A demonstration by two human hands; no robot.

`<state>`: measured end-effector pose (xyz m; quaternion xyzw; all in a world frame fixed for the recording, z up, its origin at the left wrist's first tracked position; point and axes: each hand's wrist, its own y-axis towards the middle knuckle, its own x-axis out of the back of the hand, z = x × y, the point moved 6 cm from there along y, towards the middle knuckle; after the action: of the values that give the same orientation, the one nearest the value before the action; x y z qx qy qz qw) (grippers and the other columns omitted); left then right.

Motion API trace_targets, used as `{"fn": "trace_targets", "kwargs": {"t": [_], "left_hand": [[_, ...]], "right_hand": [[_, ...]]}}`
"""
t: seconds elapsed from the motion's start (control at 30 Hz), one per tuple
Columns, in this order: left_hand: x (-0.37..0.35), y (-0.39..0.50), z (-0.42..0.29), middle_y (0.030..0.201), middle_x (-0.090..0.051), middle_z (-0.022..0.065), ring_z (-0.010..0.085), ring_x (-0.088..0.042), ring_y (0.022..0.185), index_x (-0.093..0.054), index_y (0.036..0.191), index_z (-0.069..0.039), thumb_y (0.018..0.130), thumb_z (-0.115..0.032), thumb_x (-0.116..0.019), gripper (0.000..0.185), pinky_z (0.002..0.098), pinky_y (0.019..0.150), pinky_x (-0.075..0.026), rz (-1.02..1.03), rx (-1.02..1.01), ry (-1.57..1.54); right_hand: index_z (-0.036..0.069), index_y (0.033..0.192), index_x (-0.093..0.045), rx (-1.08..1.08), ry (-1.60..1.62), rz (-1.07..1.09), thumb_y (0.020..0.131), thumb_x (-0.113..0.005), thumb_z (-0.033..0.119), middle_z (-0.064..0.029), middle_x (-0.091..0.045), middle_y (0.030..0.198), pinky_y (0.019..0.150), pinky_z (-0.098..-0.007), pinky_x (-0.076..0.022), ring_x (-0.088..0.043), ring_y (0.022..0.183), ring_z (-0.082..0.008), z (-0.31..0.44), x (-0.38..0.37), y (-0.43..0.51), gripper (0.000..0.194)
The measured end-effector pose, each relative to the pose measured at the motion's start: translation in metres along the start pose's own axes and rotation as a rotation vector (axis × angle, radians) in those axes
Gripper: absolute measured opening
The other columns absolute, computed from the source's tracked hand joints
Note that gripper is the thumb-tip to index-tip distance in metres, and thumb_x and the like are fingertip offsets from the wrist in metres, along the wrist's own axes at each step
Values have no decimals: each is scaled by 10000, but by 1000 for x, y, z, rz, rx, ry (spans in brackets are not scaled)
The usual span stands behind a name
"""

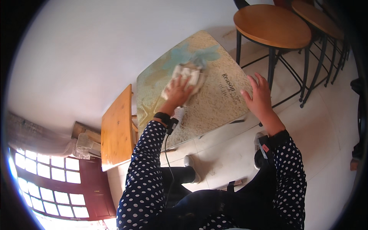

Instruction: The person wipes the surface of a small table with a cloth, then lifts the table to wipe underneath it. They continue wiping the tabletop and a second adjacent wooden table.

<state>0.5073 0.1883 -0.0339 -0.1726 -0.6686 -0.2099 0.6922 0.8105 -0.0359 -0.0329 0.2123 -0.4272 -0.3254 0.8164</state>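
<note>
A square table (207, 115) with a printed top of beach, starfish and lettering stands before me. My left hand (178, 91) lies spread, palm down, on a pale crumpled cloth (188, 75) near the middle of the tabletop; hand and cloth are slightly blurred. Beyond the cloth the print shows a blue-green shape. My right hand (257, 90) is at the table's right edge, fingers apart and holding nothing; whether its fingertips touch the edge I cannot tell. Black bands circle both wrists, and a cable runs from the left one.
Round wooden stools (273, 26) with black metal legs stand at the upper right. A wooden table or bench (116, 129) is close by on the left, with a plastic-wrapped item (84, 143) behind it. A white wall borders the far side. A red door (95, 184) is at lower left.
</note>
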Motion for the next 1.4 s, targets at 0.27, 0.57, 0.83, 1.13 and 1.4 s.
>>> {"fn": "trace_targets", "kwargs": {"t": [0.27,0.57,0.83,1.13,1.4], "left_hand": [[-2,-50,242,1672,-229,150,403,-142,1549,-204,1629,-257,1007,-637,-330,739,674,1201,-98,121,687,5],[22,155,-41,1559,-402,154,367,-468,1363,-389,1535,-184,970,-233,-625,615,628,1145,-337,-226,-439,619],[27,167,-129,1671,-263,79,460,-221,1509,-369,1549,-417,959,-718,-408,664,794,1086,-187,-75,-473,-137],[-3,124,235,1669,-221,142,417,-170,1541,-342,1568,-284,1042,-418,-448,553,654,1166,-275,25,35,536],[-14,134,373,1698,-152,160,348,-83,1577,-205,1637,-270,973,-691,-297,792,604,1227,-82,139,585,-7]], "right_hand": [[43,1396,-547,19,-244,321,862,-747,399,-236,-384,1528,1114,-575,-315,-361,1405,-413,30,-12,-4,672],[37,1362,-532,-154,-127,564,834,-765,429,-252,-357,1529,1058,-500,-422,-434,1344,-414,31,-22,16,697],[79,1427,-498,8,-220,483,844,-750,377,-209,-327,1568,1060,-513,-438,-428,1347,-430,37,-25,11,702],[28,1483,-448,62,-225,525,860,-707,328,-249,-283,1600,1098,-505,-403,-396,1374,-451,36,-26,11,738],[-6,1498,-411,40,-244,605,868,-670,324,-285,-267,1596,1118,-519,-373,-369,1394,-477,44,-26,18,757]]}}
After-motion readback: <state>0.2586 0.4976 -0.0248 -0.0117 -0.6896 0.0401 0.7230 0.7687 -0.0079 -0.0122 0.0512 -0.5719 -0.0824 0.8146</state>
